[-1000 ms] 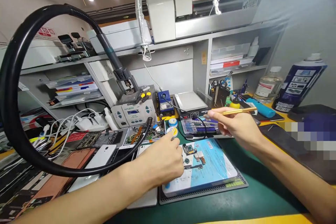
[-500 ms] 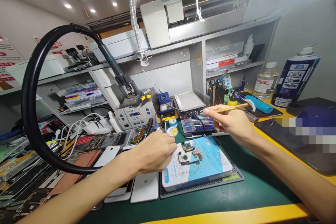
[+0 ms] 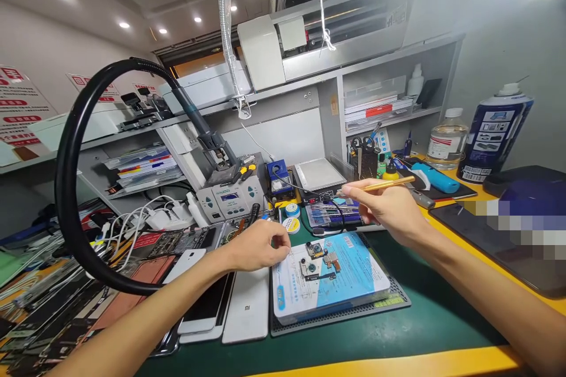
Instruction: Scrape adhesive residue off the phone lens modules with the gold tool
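Observation:
My left hand [image 3: 260,244] is closed, thumb and fingertips curled together at the left edge of a blue-and-white flat box [image 3: 354,280]. What it pinches, if anything, I cannot make out. Over the box's far right side, my right hand [image 3: 393,212] grips a thin gold pen-shaped tool [image 3: 393,182], its tip pointing left. Small phone parts lie on top of the box: a camera module [image 3: 315,249], a second camera module [image 3: 311,268], a small part with a brown flex cable [image 3: 331,261] and a dark thin strip [image 3: 322,276].
A dark mat [image 3: 398,301] lies under the box. White phones [image 3: 246,306] and stacked phone parts [image 3: 132,283] crowd the left. Behind stand a soldering station [image 3: 232,197] with a looping black hose [image 3: 66,171] and round tins [image 3: 291,224]. A spray can [image 3: 493,135] stands right.
My left hand has drawn back a little to the left, its fingers turned into a rounder curl. My right hand has barely moved. The camera has tilted slightly upward.

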Tool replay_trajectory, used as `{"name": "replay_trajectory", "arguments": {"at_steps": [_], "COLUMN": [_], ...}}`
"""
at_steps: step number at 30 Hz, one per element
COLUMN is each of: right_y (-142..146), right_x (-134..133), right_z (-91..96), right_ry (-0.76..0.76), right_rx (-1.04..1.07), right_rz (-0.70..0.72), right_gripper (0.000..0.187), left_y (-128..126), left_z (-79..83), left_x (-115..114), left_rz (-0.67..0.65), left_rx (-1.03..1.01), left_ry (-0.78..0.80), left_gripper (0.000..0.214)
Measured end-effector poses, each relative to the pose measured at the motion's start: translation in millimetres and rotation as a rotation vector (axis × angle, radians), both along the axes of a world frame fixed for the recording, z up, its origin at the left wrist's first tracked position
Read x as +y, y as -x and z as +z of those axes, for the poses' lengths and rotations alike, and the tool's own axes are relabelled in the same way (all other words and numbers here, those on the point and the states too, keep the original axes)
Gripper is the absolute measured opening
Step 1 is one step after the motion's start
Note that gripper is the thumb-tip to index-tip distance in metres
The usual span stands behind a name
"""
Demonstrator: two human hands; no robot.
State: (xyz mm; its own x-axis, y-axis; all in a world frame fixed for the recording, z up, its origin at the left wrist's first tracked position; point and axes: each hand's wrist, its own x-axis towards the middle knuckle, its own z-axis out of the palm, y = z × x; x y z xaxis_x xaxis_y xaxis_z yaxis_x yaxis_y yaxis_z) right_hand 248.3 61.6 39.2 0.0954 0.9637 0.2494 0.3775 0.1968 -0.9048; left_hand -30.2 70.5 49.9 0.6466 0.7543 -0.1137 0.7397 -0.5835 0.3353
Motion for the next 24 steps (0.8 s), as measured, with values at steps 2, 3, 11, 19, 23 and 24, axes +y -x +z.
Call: {"name": "replay_trajectory", "arguments": {"at_steps": [2, 3, 11, 19, 23, 24], "right_y": [-0.1, -0.1, 0.0, -2.7, -3.8, -3.9], "right_x": [0.0, 0.0, 0.8, 4.0, 4.1, 3.9], "right_z": [0.5, 0.6, -1.9, -5.4, -6.6, -6.6], "right_ry": [-0.005, -0.007, -0.004, 0.005, 0.010, 0.010], "right_rx": [0.002, 0.004, 0.012, 0.029, 0.044, 0.046], "right_rz": [0.001, 0.002, 0.000, 0.011, 0.021, 0.021], "right_gripper": [0.027, 0.027, 0.028, 0.026, 0.025, 0.024], "left_y": [0.1, 0.4, 9.1, 9.1, 10.4, 10.9], "left_z": [0.2, 0.2, -7.0, -14.4, -16.1, -16.6], "left_x": [-0.2, -0.4, 1.4, 8.8, 10.2, 9.9], "left_rz": [0.020, 0.030, 0.088, 0.148, 0.170, 0.178], "left_rx": [-0.023, -0.035, -0.151, -0.276, -0.343, -0.361], "left_ry": [0.036, 0.051, 0.140, 0.189, 0.223, 0.231], "left_gripper": [0.029, 0.028, 0.029, 0.026, 0.025, 0.025]}}
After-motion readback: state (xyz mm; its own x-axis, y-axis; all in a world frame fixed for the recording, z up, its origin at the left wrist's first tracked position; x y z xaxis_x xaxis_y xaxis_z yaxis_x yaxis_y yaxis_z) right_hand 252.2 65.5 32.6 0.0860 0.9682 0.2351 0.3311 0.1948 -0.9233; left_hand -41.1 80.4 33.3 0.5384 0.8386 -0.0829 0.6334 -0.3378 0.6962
